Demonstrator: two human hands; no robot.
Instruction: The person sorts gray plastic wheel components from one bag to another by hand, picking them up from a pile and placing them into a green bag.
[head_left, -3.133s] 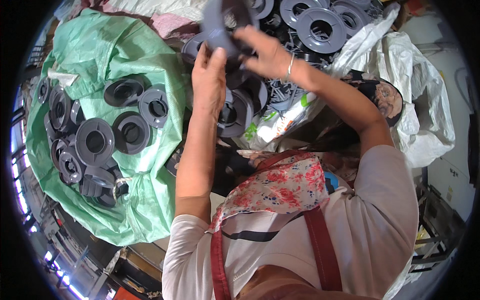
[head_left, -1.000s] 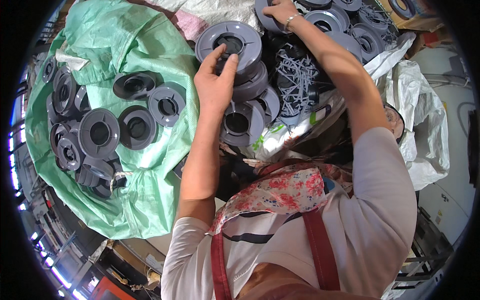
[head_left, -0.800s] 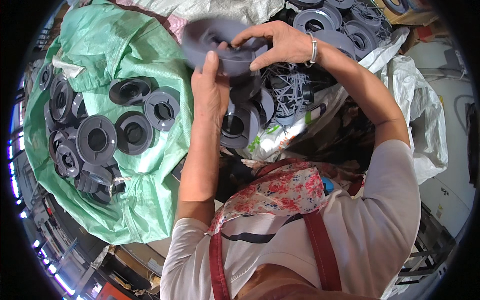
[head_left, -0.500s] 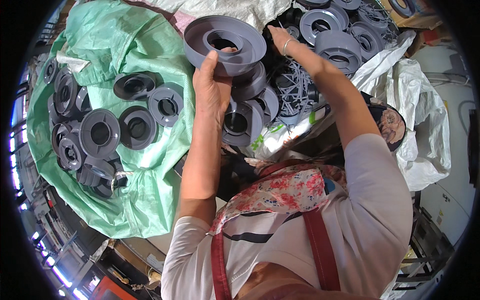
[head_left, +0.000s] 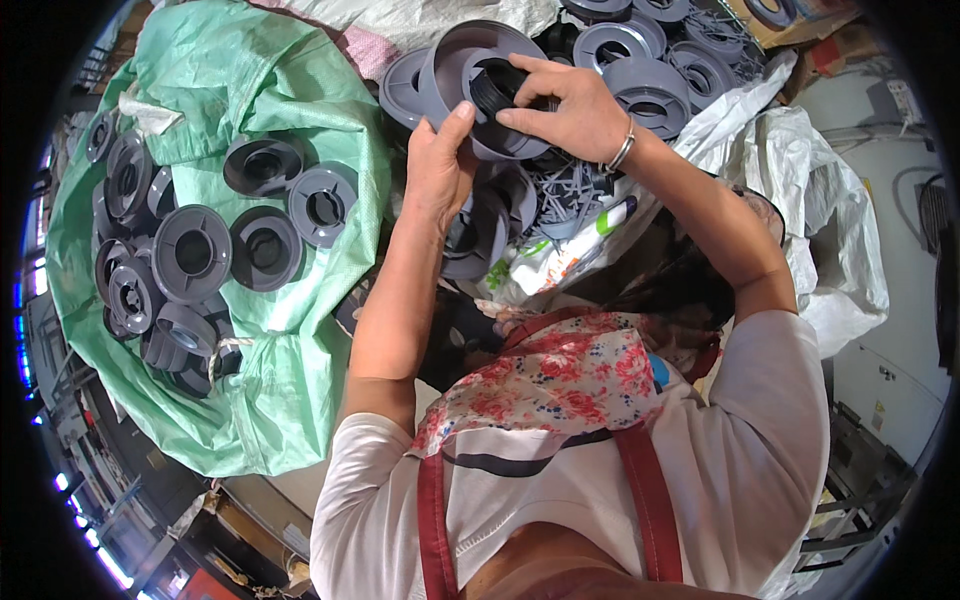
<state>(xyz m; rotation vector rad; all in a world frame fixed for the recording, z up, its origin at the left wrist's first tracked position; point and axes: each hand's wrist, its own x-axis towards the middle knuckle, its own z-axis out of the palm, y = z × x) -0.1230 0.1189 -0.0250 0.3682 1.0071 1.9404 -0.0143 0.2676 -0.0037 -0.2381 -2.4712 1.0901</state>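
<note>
My left hand [head_left: 436,170] is closed on the lower rim of a round grey plastic fitting [head_left: 447,72], thumb on the near side, the other fingers mostly hidden. The fitting is tilted, its open cup facing right. At its central collar, my right hand [head_left: 588,112] grips a black threaded ring [head_left: 489,90] between thumb and fingers. The ring touches the collar; how far it sits inside cannot be made out. Behind the held fitting, another grey fitting [head_left: 400,88] shows in part. Below my hands are more grey fittings and a heap of thin grey plastic sticks [head_left: 572,190].
On the left a large green woven sack [head_left: 300,400] lies open with several grey fittings [head_left: 193,254] in it. More grey fittings [head_left: 645,95] are piled at the back right, beside crumpled white sacking [head_left: 820,220]. A cardboard box [head_left: 815,22] stands at the far right.
My right hand has come back left from the dark pile with a black threaded ring and brought it to the fitting. My left hand has tilted the fitting toward it.
</note>
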